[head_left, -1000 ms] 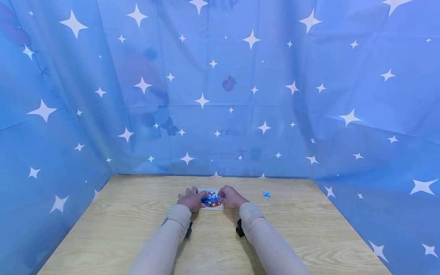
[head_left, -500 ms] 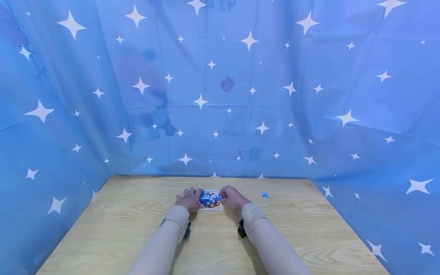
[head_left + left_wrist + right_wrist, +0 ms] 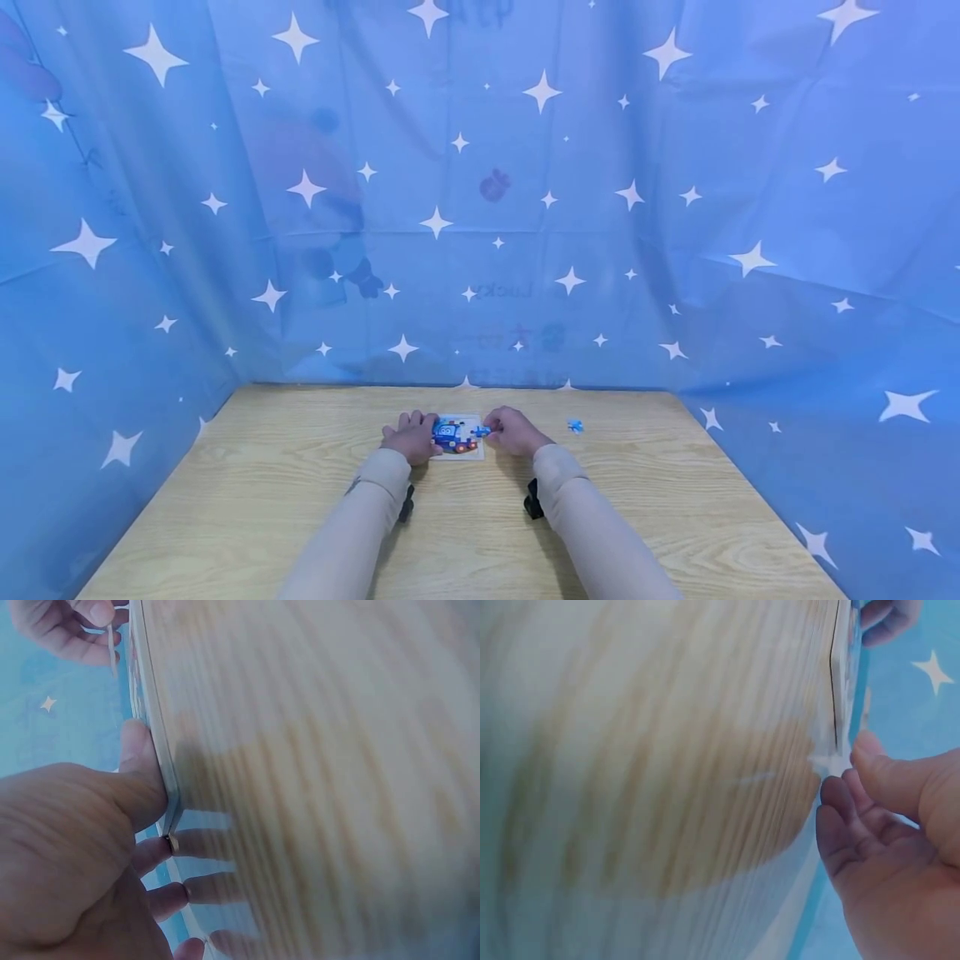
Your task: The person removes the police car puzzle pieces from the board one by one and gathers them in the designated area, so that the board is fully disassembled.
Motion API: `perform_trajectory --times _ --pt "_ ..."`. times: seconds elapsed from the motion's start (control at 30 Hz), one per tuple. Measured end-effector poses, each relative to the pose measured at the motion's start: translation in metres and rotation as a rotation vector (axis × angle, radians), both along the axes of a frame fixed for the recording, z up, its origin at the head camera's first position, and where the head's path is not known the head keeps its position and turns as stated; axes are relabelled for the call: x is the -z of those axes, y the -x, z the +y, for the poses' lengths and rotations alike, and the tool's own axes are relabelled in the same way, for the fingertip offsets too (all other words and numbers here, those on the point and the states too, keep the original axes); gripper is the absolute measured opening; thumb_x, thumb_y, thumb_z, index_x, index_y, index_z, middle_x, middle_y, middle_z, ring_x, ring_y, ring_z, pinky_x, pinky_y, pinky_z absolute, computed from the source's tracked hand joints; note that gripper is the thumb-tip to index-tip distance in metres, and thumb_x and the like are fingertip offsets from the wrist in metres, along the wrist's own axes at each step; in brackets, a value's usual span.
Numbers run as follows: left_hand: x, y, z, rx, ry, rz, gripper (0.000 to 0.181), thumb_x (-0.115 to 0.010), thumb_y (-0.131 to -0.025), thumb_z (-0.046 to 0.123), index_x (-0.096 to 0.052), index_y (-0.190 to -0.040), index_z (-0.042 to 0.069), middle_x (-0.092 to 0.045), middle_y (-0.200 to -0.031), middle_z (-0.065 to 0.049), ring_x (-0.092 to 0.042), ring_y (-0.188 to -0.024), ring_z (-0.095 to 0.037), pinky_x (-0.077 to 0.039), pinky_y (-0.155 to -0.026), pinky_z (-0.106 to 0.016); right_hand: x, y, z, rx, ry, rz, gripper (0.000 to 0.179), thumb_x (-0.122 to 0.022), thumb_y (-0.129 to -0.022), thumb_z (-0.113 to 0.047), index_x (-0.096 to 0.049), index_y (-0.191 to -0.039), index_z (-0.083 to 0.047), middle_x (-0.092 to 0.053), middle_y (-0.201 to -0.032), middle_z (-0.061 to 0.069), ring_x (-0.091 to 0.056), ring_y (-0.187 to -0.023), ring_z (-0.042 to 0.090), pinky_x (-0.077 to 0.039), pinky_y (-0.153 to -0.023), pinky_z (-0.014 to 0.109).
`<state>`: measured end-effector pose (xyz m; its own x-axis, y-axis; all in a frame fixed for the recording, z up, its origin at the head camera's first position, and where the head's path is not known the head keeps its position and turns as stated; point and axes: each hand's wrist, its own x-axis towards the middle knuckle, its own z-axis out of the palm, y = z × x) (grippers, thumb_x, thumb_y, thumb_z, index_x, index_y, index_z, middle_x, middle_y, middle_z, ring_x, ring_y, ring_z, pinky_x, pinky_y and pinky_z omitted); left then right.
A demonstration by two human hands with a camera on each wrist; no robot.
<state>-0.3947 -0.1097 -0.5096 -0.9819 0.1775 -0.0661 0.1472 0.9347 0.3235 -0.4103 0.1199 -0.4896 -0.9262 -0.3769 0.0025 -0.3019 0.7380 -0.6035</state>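
- In the head view, the left hand (image 3: 408, 437) holds the left end of the picture board (image 3: 467, 456). One second ago its fingers reached further over the blue vehicle picture (image 3: 453, 437), so more of this picture is now visible to me.
- The right hand (image 3: 513, 432) has gone a little to the right since then, and the small blue piece (image 3: 482, 432) in its fingertips comes into plain sight at the right edge of the board.
- For the work in hand, I judge this means that the piece is held free, and is not seated in the picture.
- A second blue piece (image 3: 575, 426) lies loose on the table (image 3: 450, 525), well to the right of the board; nobody touches it.
- In the left wrist view, I see the left thumb against the near edge of the board, with fingers around its left end. I judge this a steadying hold. The right hand pinches the small piece, seen edge-on, and a gap seems to separate it from the board.
- In the right wrist view, the right thumb and fingers bend toward each other near the right end of the board. The piece is mostly hidden here, so from this view alone I cannot tell the grip.
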Motion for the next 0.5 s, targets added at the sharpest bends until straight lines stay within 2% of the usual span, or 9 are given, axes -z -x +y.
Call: perform_trajectory --times 0.23,0.5 --pt "0.004 0.002 -0.001 -0.002 0.014 0.008 0.064 -0.064 -0.1 0.041 -0.041 -0.154 0.016 -0.044 -0.143 -0.014 -0.038 -0.12 -0.032 -0.034 -0.095 -0.058 -0.002 -0.002 0.007 0.037 0.009 -0.015 0.019 -0.065 -0.097 0.001 -0.068 -0.115 -0.002 -0.062 -0.115 0.011 -0.059 -0.11 0.029 -0.049 -0.095 0.048" --pt "-0.002 -0.002 -0.002 0.006 0.007 0.009 0.062 -0.065 -0.099 0.04 -0.043 -0.152 0.016 -0.048 -0.132 -0.013 -0.039 -0.112 -0.03 -0.035 -0.092 -0.056 -0.003 -0.002 0.017 0.041 0.003 -0.004 0.018 -0.064 -0.098 0.0 -0.068 -0.116 -0.003 -0.062 -0.113 0.009 -0.06 -0.109 0.028 -0.05 -0.095 0.047"
